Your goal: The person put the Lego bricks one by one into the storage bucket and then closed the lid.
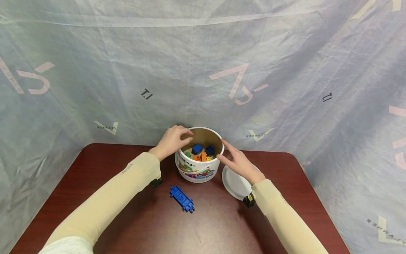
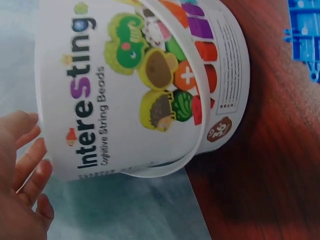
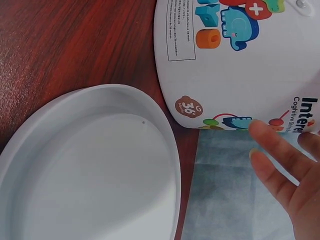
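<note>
A white round bucket (image 1: 198,176) with printed animal and bead pictures stands upright at the table's back. Inside it lie a blue block (image 1: 197,148), a dark blue block (image 1: 209,150), orange pieces (image 1: 204,156) and small green and yellow ones. My left hand (image 1: 173,140) is at the bucket's left rim, its fingers bent loosely over the opening. On the opposite side, my right hand (image 1: 236,160) has its fingers spread, fingertips right at the rim. Each wrist view shows loosely spread fingers beside the printed wall, the left hand (image 2: 22,170) and the right hand (image 3: 290,175).
The bucket's white lid (image 1: 235,181) lies on the table just right of it, under my right forearm. A blue plastic toy base (image 1: 182,199) with hooked ends lies in front of the bucket. Grey cloth (image 1: 190,70) hangs right behind the dark red table (image 1: 209,229).
</note>
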Demonstrator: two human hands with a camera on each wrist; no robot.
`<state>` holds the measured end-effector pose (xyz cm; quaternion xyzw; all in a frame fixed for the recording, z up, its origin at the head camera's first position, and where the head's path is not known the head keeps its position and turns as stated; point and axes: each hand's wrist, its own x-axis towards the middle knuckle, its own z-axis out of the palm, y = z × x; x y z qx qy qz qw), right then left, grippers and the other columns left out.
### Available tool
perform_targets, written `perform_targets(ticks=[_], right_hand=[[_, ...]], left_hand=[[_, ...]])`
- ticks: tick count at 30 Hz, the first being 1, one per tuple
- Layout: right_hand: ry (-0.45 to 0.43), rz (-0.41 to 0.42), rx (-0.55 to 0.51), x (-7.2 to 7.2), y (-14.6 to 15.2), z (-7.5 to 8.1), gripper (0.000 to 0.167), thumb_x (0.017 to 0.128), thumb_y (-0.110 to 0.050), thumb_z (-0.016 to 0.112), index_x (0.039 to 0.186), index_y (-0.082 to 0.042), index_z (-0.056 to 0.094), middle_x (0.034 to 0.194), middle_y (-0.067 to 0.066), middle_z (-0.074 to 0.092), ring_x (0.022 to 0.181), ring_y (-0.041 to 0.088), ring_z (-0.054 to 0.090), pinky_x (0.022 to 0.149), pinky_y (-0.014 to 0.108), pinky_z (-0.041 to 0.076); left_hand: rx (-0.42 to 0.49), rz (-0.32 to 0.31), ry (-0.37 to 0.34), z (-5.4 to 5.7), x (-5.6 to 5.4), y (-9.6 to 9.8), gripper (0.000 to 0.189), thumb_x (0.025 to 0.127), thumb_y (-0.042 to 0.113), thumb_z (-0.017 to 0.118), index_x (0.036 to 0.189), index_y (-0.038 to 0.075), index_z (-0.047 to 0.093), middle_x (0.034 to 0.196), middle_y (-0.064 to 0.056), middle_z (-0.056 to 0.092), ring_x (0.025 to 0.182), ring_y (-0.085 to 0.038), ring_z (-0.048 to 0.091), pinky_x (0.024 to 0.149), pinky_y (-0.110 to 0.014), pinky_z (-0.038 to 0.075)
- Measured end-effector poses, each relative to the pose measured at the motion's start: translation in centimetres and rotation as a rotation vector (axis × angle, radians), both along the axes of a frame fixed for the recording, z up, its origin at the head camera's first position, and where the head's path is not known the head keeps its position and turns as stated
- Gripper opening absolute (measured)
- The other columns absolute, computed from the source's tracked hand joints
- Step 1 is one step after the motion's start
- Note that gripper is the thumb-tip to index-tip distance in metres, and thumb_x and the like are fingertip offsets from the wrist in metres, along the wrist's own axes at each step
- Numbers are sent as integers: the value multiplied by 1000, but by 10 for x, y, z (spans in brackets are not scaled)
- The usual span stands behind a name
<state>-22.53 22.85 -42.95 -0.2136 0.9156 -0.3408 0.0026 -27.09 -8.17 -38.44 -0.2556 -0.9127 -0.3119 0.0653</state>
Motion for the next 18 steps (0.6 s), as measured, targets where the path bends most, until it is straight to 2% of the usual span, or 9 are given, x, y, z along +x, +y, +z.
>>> perform_targets(ticks=[9, 14, 18], right_hand=[[2, -23, 16, 0, 1, 2, 82, 101, -58, 61, 168, -27, 25, 114, 3, 69, 93, 14, 68, 90, 47, 57], [-16, -17, 24, 0, 0, 1, 82, 101, -57, 60, 168, -27, 23, 113, 2, 70, 96, 13, 68, 91, 45, 57], [-7, -21, 30, 1, -1, 0, 81, 102, -56, 61, 168, -26, 24, 111, 3, 69, 91, 13, 67, 88, 45, 57]], left_hand=[[52, -46, -10, 6, 28, -12, 29, 100, 22, 72, 128, 11, 74, 123, -7, 71, 115, -28, 60, 97, -49, 52], [103, -76, 12, 5, 47, -23, 30, 98, 21, 75, 127, 14, 75, 120, -7, 71, 111, -28, 61, 93, -48, 54], [147, -88, 41, 5, 60, -33, 30, 95, 21, 79, 124, 15, 76, 114, -5, 72, 103, -26, 60, 88, -49, 54]])
